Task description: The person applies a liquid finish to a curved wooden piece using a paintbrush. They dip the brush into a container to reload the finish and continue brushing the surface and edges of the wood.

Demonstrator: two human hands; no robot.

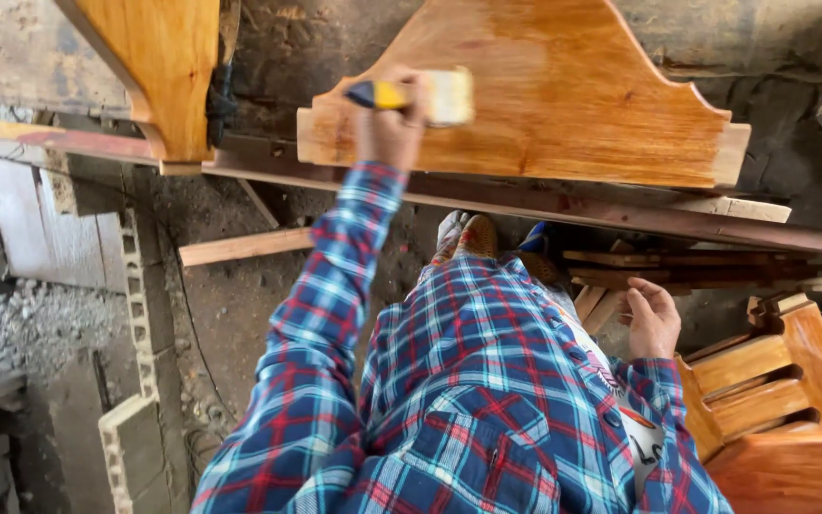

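While the left hand [390, 128] presses a brush [420, 96] on the board [563, 95]; right hand [654, 319] idle.

One camera sits on my head and looks steeply down my plaid-shirted chest [487, 400] to the dirt floor [230, 305]. It faces forward onto the varnished wooden panel [563, 95], close enough that my own torso fills the lower frame.

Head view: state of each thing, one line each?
left hand: raised, gripping the paintbrush
paintbrush: held, bristles against the panel, blurred
shaped wooden panel: propped on its edge on a beam, glossy amber finish
right hand: empty, fingers loosely curled
carved wooden piece: glossy finish, untouched
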